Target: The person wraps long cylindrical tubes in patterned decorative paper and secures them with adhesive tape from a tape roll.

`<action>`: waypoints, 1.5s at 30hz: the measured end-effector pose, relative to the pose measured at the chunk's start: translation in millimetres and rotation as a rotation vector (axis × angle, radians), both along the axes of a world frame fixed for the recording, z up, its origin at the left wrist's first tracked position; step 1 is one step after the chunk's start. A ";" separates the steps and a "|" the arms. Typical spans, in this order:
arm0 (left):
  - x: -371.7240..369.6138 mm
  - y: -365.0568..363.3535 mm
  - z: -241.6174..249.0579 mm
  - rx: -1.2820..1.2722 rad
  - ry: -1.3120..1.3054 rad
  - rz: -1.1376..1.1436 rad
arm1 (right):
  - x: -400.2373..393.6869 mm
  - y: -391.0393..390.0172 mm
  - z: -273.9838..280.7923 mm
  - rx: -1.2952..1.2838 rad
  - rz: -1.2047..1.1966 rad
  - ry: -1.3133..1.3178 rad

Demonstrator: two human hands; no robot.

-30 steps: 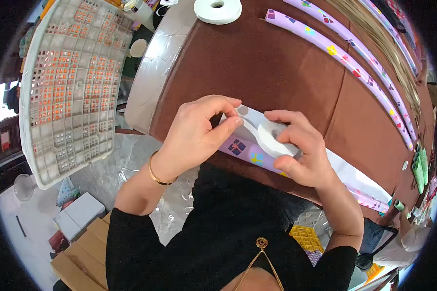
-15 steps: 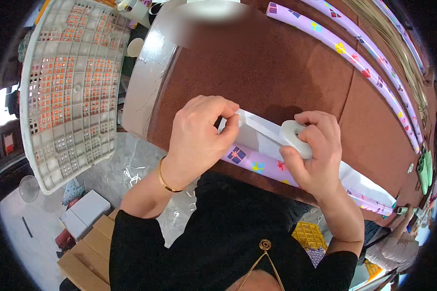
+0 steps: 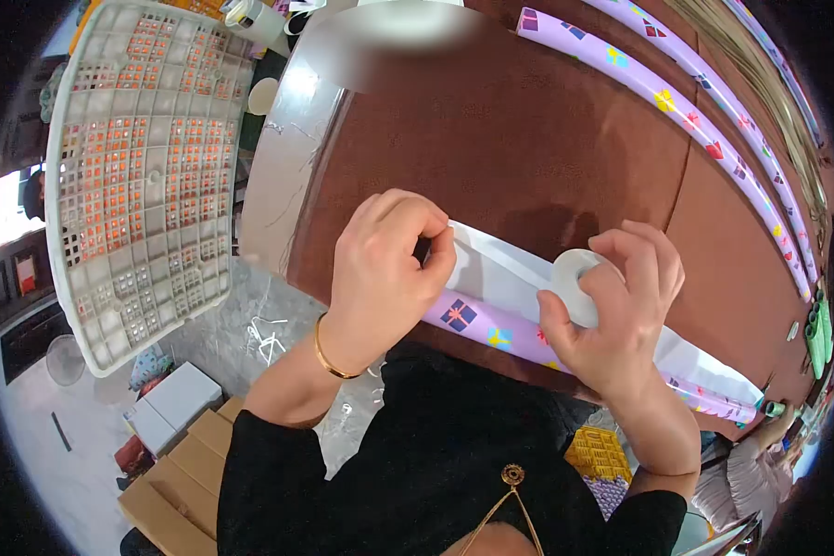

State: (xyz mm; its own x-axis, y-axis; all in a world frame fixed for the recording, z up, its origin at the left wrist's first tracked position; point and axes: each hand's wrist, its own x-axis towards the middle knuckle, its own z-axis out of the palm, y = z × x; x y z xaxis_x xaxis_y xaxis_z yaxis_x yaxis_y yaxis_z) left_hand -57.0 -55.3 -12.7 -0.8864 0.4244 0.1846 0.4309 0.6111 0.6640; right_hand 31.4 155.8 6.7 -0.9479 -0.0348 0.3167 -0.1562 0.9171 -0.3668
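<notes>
My left hand (image 3: 385, 264) pinches the loose end of a strip of white tape (image 3: 502, 255) between thumb and fingertips. The strip runs right to a tape roll (image 3: 570, 295), which my right hand (image 3: 632, 315) grips with thumb and fingers. Under both hands lies a long piece of lilac wrapping paper (image 3: 524, 343) with a gift-box print, partly rolled, along the table's near edge. Its white inner side (image 3: 704, 360) faces up beside the printed curl. The strip lies along or just over the far border of that white side.
Two long rolls of the same printed paper (image 3: 676, 104) lie across the far right of the brown table (image 3: 491, 139). A pale plastic crate (image 3: 153, 176) stands at the left, above a cardboard box (image 3: 181, 473). Green rolls (image 3: 817, 338) and another person's arm (image 3: 777, 426) are at the right edge.
My right hand has moved slightly right and turned the tape roll a little. The left hand keeps its pinch on the tape end, and the whole view has shifted slightly.
</notes>
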 end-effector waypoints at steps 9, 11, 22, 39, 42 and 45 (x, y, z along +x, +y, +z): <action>1.1 -0.4 -1.5 -0.012 -0.008 0.028 | -0.5 -3.3 0.3 0.007 -0.022 -0.028; 1.2 -0.7 -4.6 -0.011 0.013 0.018 | -0.7 -3.3 -0.2 0.010 -0.020 -0.032; -0.4 0.7 -2.8 0.045 -0.102 0.052 | -0.5 -2.0 -1.2 0.012 -0.009 -0.048; -1.2 5.8 2.5 -0.106 -0.023 0.021 | -0.5 -1.7 -0.9 0.026 -0.014 -0.078; 3.6 6.8 4.6 -0.149 -0.020 0.046 | -0.8 -2.1 -1.8 0.016 -0.018 -0.073; 5.9 7.3 5.9 -0.198 -0.039 0.068 | -1.7 -2.1 -0.9 0.010 -0.016 -0.070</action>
